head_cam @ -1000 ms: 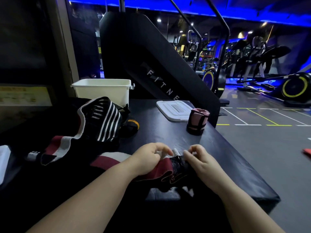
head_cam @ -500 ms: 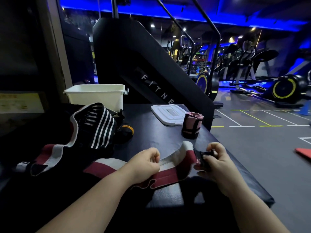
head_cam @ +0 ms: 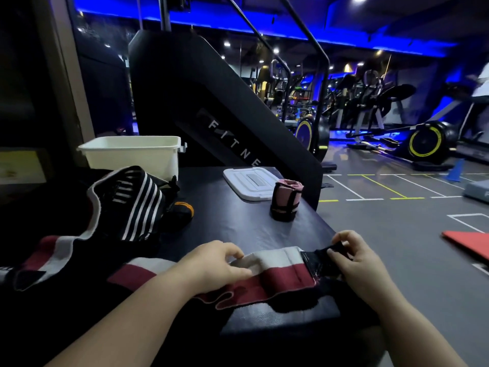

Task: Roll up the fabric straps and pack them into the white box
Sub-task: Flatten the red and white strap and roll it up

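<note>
A red-and-white strap (head_cam: 275, 271) lies stretched flat, a pink rolled strap (head_cam: 287, 200) stands upright, the white box (head_cam: 132, 154) open behind.

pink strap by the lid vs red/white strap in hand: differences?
The pink strap is rolled and stands on end; the red-and-white strap lies unrolled, stretched out. The pink strap stands untouched near the lid; the red-and-white strap is pinched by the left hand and right hand. Both are on the black table, not in the white box.

White letters "FITNE" run down the sloping side of the big black machine (head_cam: 211, 107) at the far end of the table; the word's end is hidden.
</note>
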Demonstrator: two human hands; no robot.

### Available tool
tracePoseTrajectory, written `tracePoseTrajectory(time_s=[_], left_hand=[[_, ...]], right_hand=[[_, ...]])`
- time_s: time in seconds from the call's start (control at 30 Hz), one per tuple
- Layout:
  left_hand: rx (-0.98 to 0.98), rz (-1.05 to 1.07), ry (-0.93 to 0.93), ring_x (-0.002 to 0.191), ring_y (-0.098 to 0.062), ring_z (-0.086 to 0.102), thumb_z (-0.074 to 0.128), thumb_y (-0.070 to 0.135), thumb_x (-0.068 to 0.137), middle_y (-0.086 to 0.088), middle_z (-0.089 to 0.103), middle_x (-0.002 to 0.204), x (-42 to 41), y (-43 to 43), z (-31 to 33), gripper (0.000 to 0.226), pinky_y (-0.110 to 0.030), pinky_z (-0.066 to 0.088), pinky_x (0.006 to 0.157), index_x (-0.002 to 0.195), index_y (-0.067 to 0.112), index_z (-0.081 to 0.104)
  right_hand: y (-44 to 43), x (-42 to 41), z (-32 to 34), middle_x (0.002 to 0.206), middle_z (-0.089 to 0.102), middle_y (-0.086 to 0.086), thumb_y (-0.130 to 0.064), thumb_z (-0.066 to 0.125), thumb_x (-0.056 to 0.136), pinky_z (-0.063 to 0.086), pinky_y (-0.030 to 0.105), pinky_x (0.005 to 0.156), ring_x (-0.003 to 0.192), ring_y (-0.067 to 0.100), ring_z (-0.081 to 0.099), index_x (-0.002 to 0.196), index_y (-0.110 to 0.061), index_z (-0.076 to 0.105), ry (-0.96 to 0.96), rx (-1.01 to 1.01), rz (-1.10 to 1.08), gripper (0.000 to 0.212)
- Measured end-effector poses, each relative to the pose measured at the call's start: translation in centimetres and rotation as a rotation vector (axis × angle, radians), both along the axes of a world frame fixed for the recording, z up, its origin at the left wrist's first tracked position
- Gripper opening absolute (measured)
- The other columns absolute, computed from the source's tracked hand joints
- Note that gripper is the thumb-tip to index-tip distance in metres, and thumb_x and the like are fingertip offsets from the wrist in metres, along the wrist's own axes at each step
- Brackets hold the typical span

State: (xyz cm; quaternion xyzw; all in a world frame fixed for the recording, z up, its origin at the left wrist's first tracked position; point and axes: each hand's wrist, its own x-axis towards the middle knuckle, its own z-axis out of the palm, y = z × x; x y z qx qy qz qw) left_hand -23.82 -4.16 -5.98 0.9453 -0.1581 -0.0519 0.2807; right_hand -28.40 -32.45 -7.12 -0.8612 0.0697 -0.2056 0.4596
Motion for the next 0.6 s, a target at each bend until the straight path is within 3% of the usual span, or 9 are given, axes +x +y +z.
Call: tracePoseTrajectory(time_s=[0.13, 0.23, 0.3, 0.43, 0.6], left_hand=[[0.086, -0.055, -0.047, 0.101, -0.006, 0.046, 0.056, 0.069, 0.058, 0.021, 0.046, 0.091, 0.0, 0.1, 0.2, 0.052, -0.031, 0.044, 0.095, 0.105, 0.047, 0.064], [0.031, -0.032, 0.005, 0.085, -0.002, 0.055, 0.063, 0.054, 0.067, 0.019, 0.055, 0.09, 0.1, 0.3, 0.1, 0.039, -0.025, 0.047, 0.08, 0.105, 0.05, 0.063], [0.023, -0.03, 0.01, 0.074, 0.001, 0.054, 0.065, 0.043, 0.073, 0.017, 0.057, 0.087, 0.0, 0.6, 0.0, 0.032, -0.021, 0.041, 0.068, 0.104, 0.049, 0.064], [0.005, -0.032, -0.005, 0.069, 0.0, 0.051, 0.063, 0.035, 0.081, 0.017, 0.054, 0.081, -0.4, 1.0, 0.0, 0.026, -0.019, 0.038, 0.065, 0.105, 0.045, 0.065], [-0.02, -0.008, -0.021, 0.101, -0.001, 0.057, 0.064, 0.031, 0.084, 0.019, 0.06, 0.106, -0.8, 1.7, -0.4, 0.022, -0.025, 0.045, 0.094, 0.103, 0.043, 0.066]], right_hand=[[-1.0, 0.0, 0.0, 0.083, 0.064, -0.004, -0.017, 0.074, 0.082, 0.043, 0.019, 0.067, 0.078, 0.008, 0.059, 0.085, -0.046, 0.053, 0.048, -0.074, -0.002, 0.036], [-1.8, -0.1, -0.2, 0.081, 0.066, -0.006, -0.019, 0.076, 0.081, 0.043, 0.021, 0.066, 0.072, 0.008, 0.06, 0.084, -0.048, 0.056, 0.059, -0.106, -0.016, 0.035], [-2.1, 0.0, -0.5, 0.079, 0.068, -0.007, -0.02, 0.076, 0.08, 0.044, 0.021, 0.066, 0.069, 0.006, 0.06, 0.083, -0.048, 0.059, 0.059, -0.108, -0.024, 0.033], [-2.3, 0.5, -1.0, 0.08, 0.07, -0.008, -0.023, 0.075, 0.082, 0.044, 0.025, 0.07, 0.074, 0.005, 0.063, 0.077, -0.041, 0.064, 0.06, -0.141, -0.056, 0.022], [-3.7, 0.7, -1.1, 0.088, 0.07, -0.002, -0.023, 0.071, 0.085, 0.045, 0.031, 0.075, 0.084, 0.023, 0.064, 0.089, -0.032, 0.064, 0.078, -0.236, -0.138, 0.012]])
